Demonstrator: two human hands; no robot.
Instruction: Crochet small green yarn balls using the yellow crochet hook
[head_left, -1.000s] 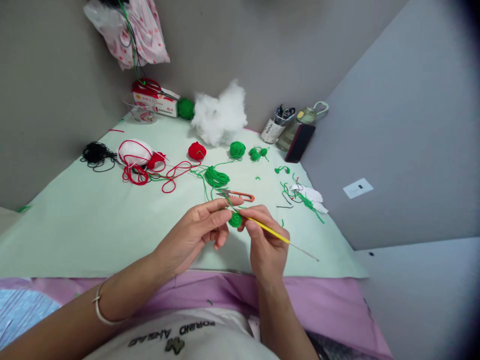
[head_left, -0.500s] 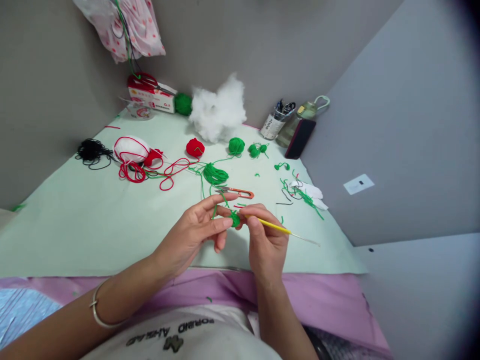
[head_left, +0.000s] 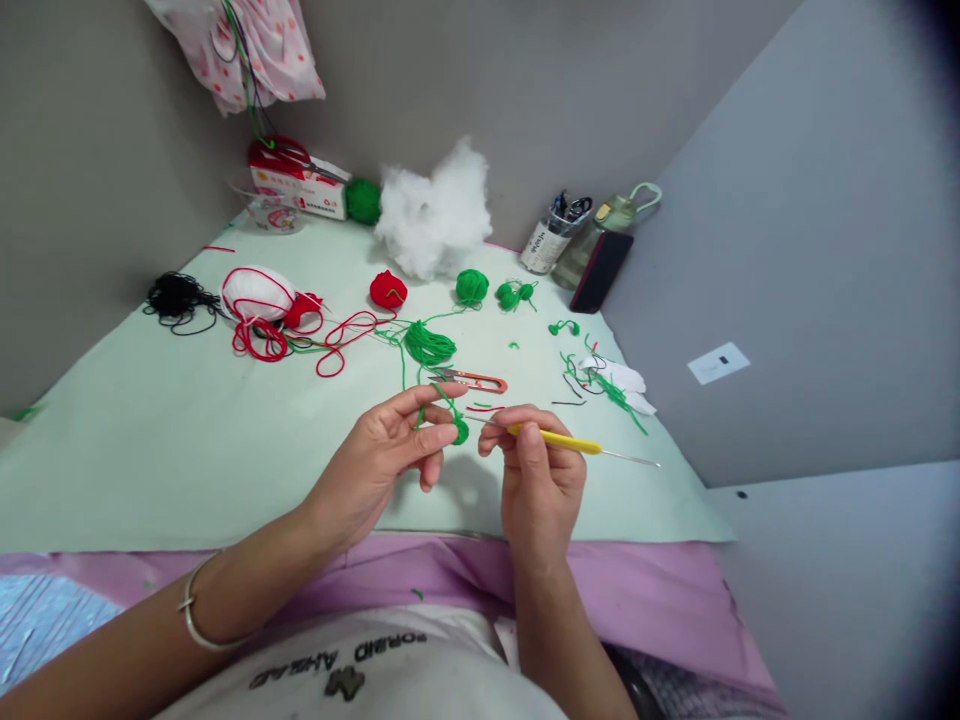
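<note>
Between the thumb and fingers of my left hand [head_left: 397,440] is a small green crochet piece [head_left: 460,431], pinched at its edge. Green yarn runs from it over my raised index finger and back to a loose green skein [head_left: 429,343]. My right hand [head_left: 541,470] is closed around the yellow handle of a crochet hook [head_left: 559,440], held like a pen. The hook's thin metal tip points left, close to the top of the green piece; whether a loop is on it is too small to tell. Orange thread snips [head_left: 480,382] lie just beyond my hands.
Behind are a red yarn ball [head_left: 388,290], a green yarn ball [head_left: 472,287], white stuffing [head_left: 435,210] and small green pieces [head_left: 516,295]. White yarn wound with red [head_left: 259,295] and black yarn [head_left: 178,300] lie left. At right are yarn scraps [head_left: 611,385], a phone [head_left: 602,272] and a pen cup [head_left: 545,247].
My right hand has moved right with the crochet hook, away from the green piece, and the metal tip now shows. My left hand has shifted slightly left, still pinching the piece.
</note>
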